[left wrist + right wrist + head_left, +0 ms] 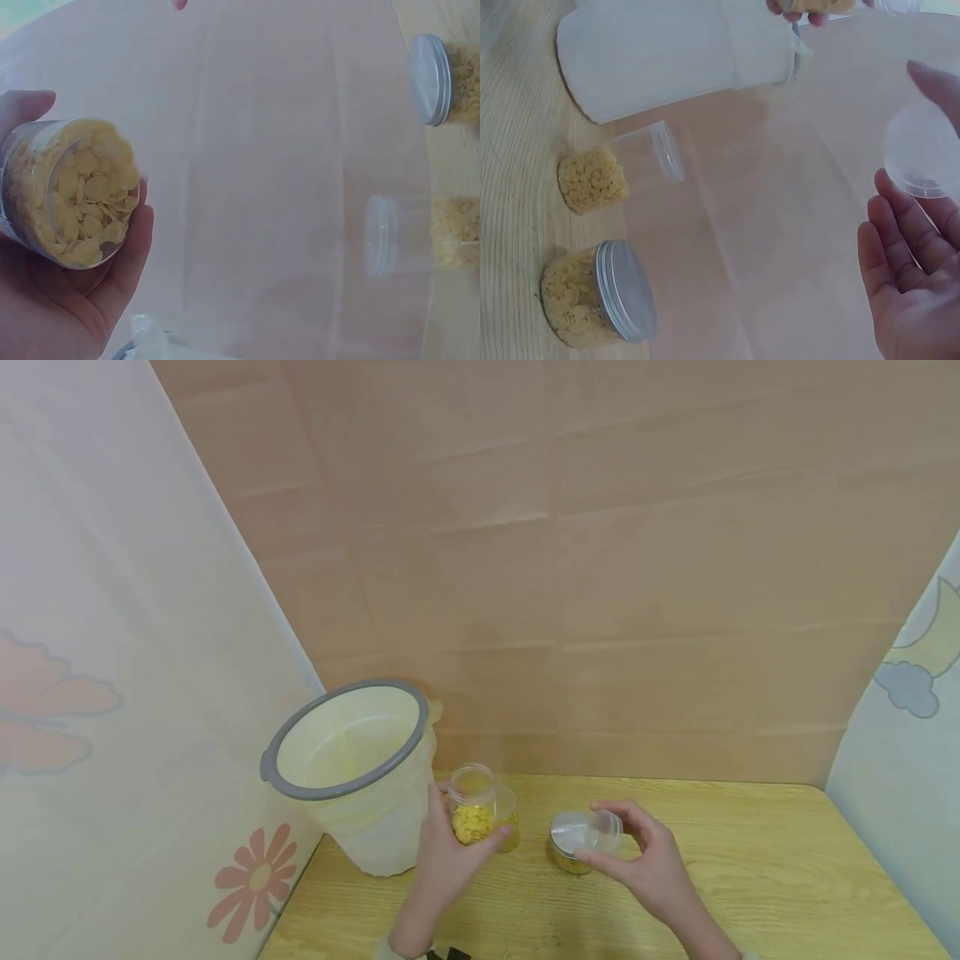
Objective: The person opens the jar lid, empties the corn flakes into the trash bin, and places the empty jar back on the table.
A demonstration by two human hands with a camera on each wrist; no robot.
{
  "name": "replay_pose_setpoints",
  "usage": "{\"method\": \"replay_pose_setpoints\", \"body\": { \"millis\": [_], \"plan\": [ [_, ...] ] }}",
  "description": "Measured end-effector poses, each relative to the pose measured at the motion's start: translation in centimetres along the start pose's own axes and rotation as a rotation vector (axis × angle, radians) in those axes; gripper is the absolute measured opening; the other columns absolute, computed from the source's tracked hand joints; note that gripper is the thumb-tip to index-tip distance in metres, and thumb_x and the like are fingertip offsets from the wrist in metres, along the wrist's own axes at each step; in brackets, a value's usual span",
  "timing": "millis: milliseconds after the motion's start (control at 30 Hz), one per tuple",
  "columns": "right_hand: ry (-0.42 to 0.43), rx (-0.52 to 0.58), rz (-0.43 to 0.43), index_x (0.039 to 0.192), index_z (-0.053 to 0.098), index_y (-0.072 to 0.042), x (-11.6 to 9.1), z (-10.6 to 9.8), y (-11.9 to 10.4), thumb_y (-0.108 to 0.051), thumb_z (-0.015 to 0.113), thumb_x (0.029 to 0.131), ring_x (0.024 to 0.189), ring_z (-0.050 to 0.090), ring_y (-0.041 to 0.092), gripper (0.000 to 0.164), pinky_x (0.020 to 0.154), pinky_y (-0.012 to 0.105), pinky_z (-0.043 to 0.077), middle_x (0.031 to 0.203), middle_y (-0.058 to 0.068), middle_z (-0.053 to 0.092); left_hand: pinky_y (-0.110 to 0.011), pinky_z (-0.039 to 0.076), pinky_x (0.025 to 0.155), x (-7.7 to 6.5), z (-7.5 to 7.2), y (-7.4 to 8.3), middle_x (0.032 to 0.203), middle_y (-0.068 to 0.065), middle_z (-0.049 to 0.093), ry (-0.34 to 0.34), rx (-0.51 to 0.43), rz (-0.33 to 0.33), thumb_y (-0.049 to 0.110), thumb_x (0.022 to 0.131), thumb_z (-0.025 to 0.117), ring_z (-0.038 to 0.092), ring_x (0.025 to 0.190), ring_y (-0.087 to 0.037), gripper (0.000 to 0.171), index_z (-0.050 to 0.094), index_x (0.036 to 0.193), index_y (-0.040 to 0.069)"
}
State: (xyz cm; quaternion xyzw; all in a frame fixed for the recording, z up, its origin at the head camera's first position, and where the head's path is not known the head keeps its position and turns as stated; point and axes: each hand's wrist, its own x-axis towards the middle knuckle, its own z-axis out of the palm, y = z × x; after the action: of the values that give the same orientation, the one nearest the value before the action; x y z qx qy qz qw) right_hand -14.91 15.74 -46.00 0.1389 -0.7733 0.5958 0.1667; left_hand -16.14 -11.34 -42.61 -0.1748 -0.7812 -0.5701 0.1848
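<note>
My left hand point(448, 862) grips a clear jar point(473, 822) of yellow flakes, fingers and thumb curled round its side. Its mouth is uncovered, and in the left wrist view the flakes point(88, 196) show through the tilted opening. Between thumb and fingers, my right hand point(654, 864) pinches a clear plastic lid point(921, 150). In the head view this lid overlaps a squat jar point(574, 298) with a silver lid point(630, 291), which stands on the table with flakes inside. Just beyond the left hand's jar is a taller clear jar point(592, 178), partly filled with flakes.
A bin point(382, 835) with a grey rim point(345, 792) and a pale liner stands left of the left hand, near the patterned side wall. The wooden table point(757, 852) meets a tan backdrop point(675, 693) behind the jars.
</note>
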Motion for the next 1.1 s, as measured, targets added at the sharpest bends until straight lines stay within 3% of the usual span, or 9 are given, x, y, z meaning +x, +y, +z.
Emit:
{"method": "replay_pose_setpoints", "body": {
  "millis": [167,367,533,733,900,1100],
  "plan": [
    [-0.006,-0.033,0.013,0.12,0.071,-0.017,0.0,-0.3,0.3,-0.013,0.091,0.076,0.096,0.063,0.018,0.049,0.09,0.023,0.045,0.11,-0.002,0.07,-0.033,0.057,0.056,0.2,-0.9,0.7,0.092,-0.004,0.072,0.031,-0.008,0.012,0.02,0.08,0.089,0.068,0.068,-0.015,0.062,0.041,0.118,0.013],
    [-0.001,-0.036,-0.006,0.119,0.072,-0.015,0.1,-0.4,0.9,-0.011,0.09,0.077,0.09,0.06,0.017,0.046,0.086,0.025,0.047,0.101,-0.001,0.068,-0.031,0.054,0.049,0.2,-2.1,0.7,0.083,0.0,0.066,0.096,-0.011,0.066,0.017,0.082,0.088,0.062,0.062,-0.015,0.053,0.046,0.113,0.01],
    [0.013,-0.034,-0.038,0.119,0.072,-0.016,0.4,-0.6,1.3,-0.01,0.092,0.073,0.089,0.054,0.016,0.05,0.079,0.024,0.049,0.096,0.002,0.061,-0.032,0.056,0.055,0.3,-3.1,0.8,0.097,-0.002,0.066,0.173,0.025,0.141,0.013,0.081,0.089,0.063,0.072,-0.017,0.049,0.058,0.118,0.009],
    [-0.002,-0.045,-0.011,0.123,0.071,-0.017,0.4,-0.7,1.7,-0.013,0.092,0.075,0.09,0.057,0.016,0.052,0.076,0.024,0.051,0.098,0.001,0.065,-0.03,0.056,0.064,0.5,-4.9,1.0,0.109,-0.003,0.066,0.271,0.154,0.207,0.01,0.078,0.09,0.062,0.085,-0.018,0.054,0.066,0.125,0.011],
    [0.017,-0.083,0.028,0.122,0.07,-0.015,0.2,-0.8,1.6,-0.016,0.094,0.073,0.087,0.058,0.017,0.054,0.074,0.023,0.049,0.097,0.0,0.067,-0.024,0.052,0.068,0.6,-6.4,1.2,0.112,-0.008,0.064,0.355,0.198,0.198,0.008,0.075,0.092,0.059,0.089,-0.018,0.06,0.065,0.129,0.008],
    [0.036,-0.114,0.037,0.112,0.066,-0.011,0.1,-1.1,1.9,-0.018,0.096,0.07,0.086,0.059,0.016,0.052,0.073,0.023,0.047,0.097,-0.001,0.068,-0.016,0.05,0.072,0.2,-7.7,2.0,0.115,-0.009,0.062,0.479,0.121,0.092,0.001,0.072,0.092,0.061,0.094,-0.017,0.067,0.054,0.127,-0.001]
  ]
}}
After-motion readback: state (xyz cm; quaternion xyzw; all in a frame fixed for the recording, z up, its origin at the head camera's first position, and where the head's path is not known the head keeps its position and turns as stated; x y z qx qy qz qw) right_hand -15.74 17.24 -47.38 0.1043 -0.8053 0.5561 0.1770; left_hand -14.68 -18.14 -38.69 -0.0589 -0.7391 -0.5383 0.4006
